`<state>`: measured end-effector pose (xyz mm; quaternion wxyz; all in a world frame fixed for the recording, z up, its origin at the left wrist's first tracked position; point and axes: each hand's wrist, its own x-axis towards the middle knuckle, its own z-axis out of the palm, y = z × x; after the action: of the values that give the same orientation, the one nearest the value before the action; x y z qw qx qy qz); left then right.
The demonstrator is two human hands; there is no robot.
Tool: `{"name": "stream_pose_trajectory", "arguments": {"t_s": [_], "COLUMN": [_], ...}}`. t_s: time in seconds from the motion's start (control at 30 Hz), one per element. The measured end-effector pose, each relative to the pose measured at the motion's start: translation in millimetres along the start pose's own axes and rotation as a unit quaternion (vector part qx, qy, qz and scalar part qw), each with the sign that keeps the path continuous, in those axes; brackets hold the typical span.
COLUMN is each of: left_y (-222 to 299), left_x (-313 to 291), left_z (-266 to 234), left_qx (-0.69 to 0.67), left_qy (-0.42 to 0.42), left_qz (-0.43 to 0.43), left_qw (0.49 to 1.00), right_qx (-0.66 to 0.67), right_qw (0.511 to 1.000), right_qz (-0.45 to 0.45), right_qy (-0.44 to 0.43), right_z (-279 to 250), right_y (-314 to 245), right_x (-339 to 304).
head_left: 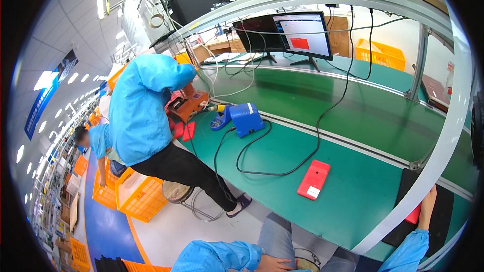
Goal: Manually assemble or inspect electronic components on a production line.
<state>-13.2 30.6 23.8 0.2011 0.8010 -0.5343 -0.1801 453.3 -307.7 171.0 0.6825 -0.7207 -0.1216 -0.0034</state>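
My left hand (pixel 275 263) rests on my thigh at the lower edge, its fingers stretched out over the jeans and nothing in it. At the far right, my right hand (pixel 428 206) is closed at the edge of a red handheld device (pixel 413 215) over a black mat (pixel 443 216). A white frame post hides part of that device, and the fingertips are hard to make out. Another red handheld device (pixel 313 180), with a white label and a dark round spot, lies on the green bench (pixel 272 176) between my hands.
Left along the bench, a person in a blue smock (pixel 141 111) bends over an orange machine (pixel 189 103). A blue soldering station (pixel 246 119) trails a black cable. The white post (pixel 418 186) curves past my right arm. Monitors (pixel 302 35) stand behind; orange crates (pixel 138 196) sit on the floor.
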Motion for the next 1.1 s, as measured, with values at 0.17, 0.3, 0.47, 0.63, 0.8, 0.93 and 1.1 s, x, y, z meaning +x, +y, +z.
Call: {"name": "stream_pose_trajectory", "arguments": {"t_s": [0.17,0.3,0.47,0.63,0.8,0.93,1.1], "left_y": [-0.4,-2.2,-3.3,-0.8,-1.3,-2.7,-2.3], "left_x": [0.5,-1.2,-2.4,-2.2,-2.1,0.0,-0.5], "left_z": [2.3,5.4,7.0,3.7,5.2,2.3,3.0], "left_qx": [-0.004,0.001,-0.002,0.011,0.005,0.015,0.010], "left_qy": [0.000,0.011,0.010,0.021,0.014,-0.035,0.020], "left_qz": [-0.001,0.007,0.005,0.005,0.005,-0.012,0.004], "left_qw": [1.000,1.000,1.000,1.000,1.000,0.999,1.000], "right_qx": [-0.008,-0.050,-0.053,-0.068,-0.037,-0.037,-0.003], "right_qw": [1.000,0.996,0.996,0.995,0.999,0.999,1.000], "right_qz": [-0.003,-0.038,-0.044,-0.039,0.032,0.019,0.000], "right_qy": [0.022,0.055,0.064,0.067,0.001,-0.001,0.003], "right_z": [3.8,0.7,2.2,2.3,-1.9,-1.7,4.7], "right_y": [4.9,10.2,11.4,8.2,-1.2,-3.7,-4.6], "right_x": [0.0,2.3,2.5,2.7,0.7,-0.7,-2.4]}}
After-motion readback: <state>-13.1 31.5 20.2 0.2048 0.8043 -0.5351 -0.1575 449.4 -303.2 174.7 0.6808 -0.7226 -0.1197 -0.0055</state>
